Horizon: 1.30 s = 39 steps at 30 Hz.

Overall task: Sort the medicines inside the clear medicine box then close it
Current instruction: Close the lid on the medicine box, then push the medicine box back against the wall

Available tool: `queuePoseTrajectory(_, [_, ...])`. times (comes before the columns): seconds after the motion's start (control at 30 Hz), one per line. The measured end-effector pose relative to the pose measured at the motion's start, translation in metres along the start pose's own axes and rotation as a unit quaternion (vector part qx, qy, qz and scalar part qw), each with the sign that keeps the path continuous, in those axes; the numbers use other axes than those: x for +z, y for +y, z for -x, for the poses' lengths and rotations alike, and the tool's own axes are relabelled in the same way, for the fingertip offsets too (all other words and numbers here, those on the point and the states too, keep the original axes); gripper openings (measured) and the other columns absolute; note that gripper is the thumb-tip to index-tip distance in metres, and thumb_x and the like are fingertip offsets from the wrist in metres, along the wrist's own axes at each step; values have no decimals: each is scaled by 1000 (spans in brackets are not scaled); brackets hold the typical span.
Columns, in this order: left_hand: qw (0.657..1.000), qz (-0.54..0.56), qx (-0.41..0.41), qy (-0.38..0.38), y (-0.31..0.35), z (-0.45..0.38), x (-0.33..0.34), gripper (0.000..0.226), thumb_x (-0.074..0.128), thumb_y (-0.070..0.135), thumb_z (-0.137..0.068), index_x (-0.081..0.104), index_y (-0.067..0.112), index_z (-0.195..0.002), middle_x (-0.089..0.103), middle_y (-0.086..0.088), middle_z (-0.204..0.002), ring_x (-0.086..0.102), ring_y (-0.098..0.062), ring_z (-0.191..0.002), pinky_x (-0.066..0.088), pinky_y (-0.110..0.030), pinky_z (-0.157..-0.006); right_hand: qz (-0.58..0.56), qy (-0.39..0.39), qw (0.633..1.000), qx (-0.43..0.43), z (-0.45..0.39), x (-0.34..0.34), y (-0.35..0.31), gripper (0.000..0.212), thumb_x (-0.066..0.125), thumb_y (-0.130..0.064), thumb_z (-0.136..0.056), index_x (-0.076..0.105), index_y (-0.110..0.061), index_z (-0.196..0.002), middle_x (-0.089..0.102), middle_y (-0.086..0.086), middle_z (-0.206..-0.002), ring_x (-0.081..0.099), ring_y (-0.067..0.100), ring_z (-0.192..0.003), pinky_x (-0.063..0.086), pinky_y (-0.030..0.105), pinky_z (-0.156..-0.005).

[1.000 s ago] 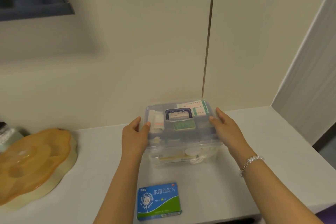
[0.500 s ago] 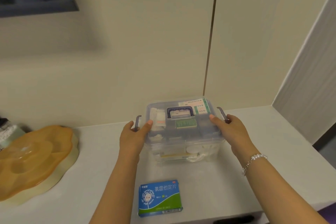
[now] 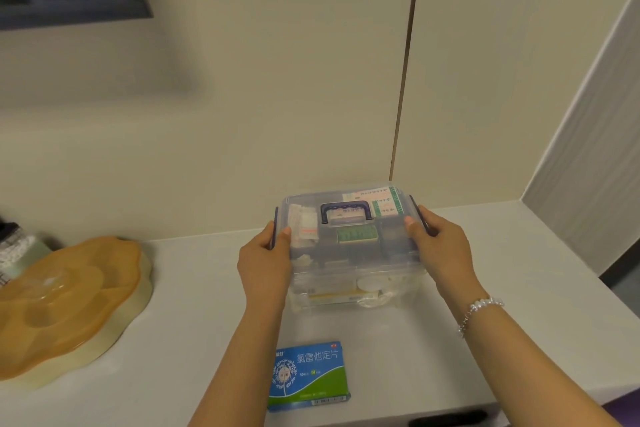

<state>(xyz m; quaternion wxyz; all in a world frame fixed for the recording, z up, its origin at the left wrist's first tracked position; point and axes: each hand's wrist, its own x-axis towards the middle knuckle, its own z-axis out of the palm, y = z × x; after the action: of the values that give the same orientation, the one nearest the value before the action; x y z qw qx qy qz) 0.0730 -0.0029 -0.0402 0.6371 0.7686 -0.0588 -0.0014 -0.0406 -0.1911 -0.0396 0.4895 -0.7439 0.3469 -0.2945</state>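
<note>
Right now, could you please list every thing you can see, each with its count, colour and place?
clear medicine box: one, transparent with dark blue handle and side latches, lid on, on the counter by the wall
medicine packets inside the box: several, white, pink and green, seen through the lid; exact count unclear
blue and green medicine carton: one, flat on the counter, in front of the box
orange lidded tray: one, orange lid on a cream base, left on the counter
counter: one, white
bead bracelet: one, pale, on the right wrist
left hand: grip on the left latch
right hand: grip on the right latch
</note>
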Motion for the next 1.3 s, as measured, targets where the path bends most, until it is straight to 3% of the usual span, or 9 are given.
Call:
queuePoseTrajectory(0.1, [999,-43,29,-15,-1,2,-1,23,51,24,-91,66,22,-108,70,7,-85,61,-9,-75,50,-28,-70,21,-18,1000,-11,1,-1,0,40,49,-33,-91,50,-28,-131,61,-8,-105,60,16,-91,52,31,-77])
queuePoseTrajectory(0.2, [987,-134,45,-77,3,0,-8,34,48,30,-91,54,24,-123,66,-2,-111,60,-18,-90,47,-30,-77,64,-100,993,15,-1,-10,-6,45,48,-33,-89,43,-34,-134,60,-8,-116,60,14,-93,50,25,-70])
queuePoseTrajectory(0.27, [975,-184,-4,-128,7,-4,-16,50,51,38,-89,40,21,-135,58,-6,-122,59,-24,-101,52,-36,-82,105,-162,979,62,-2,-20,-10,48,51,-38,-86,41,-28,-132,58,-3,-115,57,10,-85,42,21,-60])
queuePoseTrajectory(0.37, [960,-188,-87,-190,12,-7,-28,56,54,43,-87,40,17,-134,58,-10,-119,62,-24,-91,56,-29,-58,131,-210,961,122,-1,-33,-11,50,55,-43,-83,43,-18,-125,57,0,-110,55,12,-85,46,24,-57])
queuePoseTrajectory(0.43, [962,-148,-95,-207,14,-7,-32,51,57,39,-86,45,14,-130,61,-10,-113,64,-22,-86,54,-24,-53,79,-228,961,132,0,-35,-12,40,60,-34,-83,51,-11,-115,61,2,-104,59,15,-86,52,26,-57])
queuePoseTrajectory(0.63, [982,-37,-100,-153,11,-2,-24,45,64,28,-84,53,11,-124,66,0,-86,66,-21,-84,56,-31,-71,-68,-185,974,114,-1,-27,-11,33,61,-13,-86,56,-9,-119,66,16,-106,64,29,-93,55,36,-71])
queuePoseTrajectory(0.93, [991,37,-87,-93,2,-3,-10,50,62,25,-85,48,12,-132,65,6,-94,62,-12,-87,50,-31,-80,-64,-124,989,57,-2,-4,-4,48,47,-37,-92,39,-20,-137,61,-7,-112,62,9,-86,53,29,-78])
queuePoseTrajectory(1.03, [992,36,-80,-88,0,-3,-9,51,62,26,-86,46,14,-133,63,13,-87,60,-5,-81,48,-22,-69,-53,-129,989,55,-1,-4,-2,55,41,-44,-93,31,-21,-142,54,-2,-131,61,10,-92,51,35,-89])
queuePoseTrajectory(1.3, [992,23,-90,-86,1,3,-9,60,62,31,-85,39,15,-138,60,-9,-119,59,-19,-95,48,-32,-86,-50,-110,991,57,7,-4,-3,57,32,-46,-95,22,-23,-146,44,1,-143,58,15,-95,42,16,-67])
